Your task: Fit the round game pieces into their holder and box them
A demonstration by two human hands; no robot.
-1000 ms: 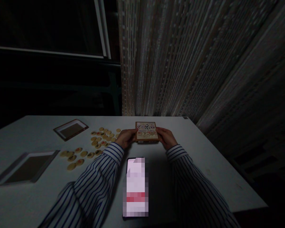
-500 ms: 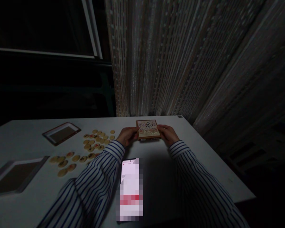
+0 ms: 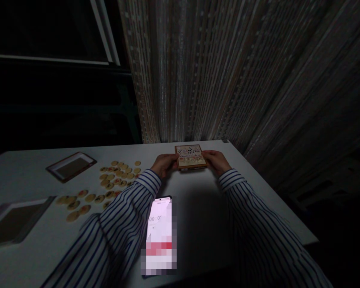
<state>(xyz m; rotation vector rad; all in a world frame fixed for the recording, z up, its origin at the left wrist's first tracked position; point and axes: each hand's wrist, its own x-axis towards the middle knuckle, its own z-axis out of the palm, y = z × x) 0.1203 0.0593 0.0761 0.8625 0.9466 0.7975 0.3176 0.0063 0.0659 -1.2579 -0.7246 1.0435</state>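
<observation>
A small Chinese chess box (image 3: 191, 157) with dark lettering and a brown border is at the far part of the white table. My left hand (image 3: 165, 165) grips its left edge, fingers closed. On the opposite edge my right hand (image 3: 216, 161) is closed too, thumb near the top face. Whether the box touches the tabletop, I cannot tell. Left of my left hand lie several round wooden chess pieces (image 3: 91, 198), some with red or black characters. A lit phone (image 3: 160, 232) lies beside my left forearm, its screen partly blurred out.
Two shallow tray-like pieces with brown insides, one farther back (image 3: 71, 168) and one nearer (image 3: 15, 222), lie on the left of the white table (image 3: 204, 224). A striped string curtain (image 3: 192, 80) hangs behind the far edge. The room is dark.
The camera view has shifted slightly, so the trays, pieces and phone sit farther left in the picture. Both hands still hold the box, which is now a little farther right and higher in view.
</observation>
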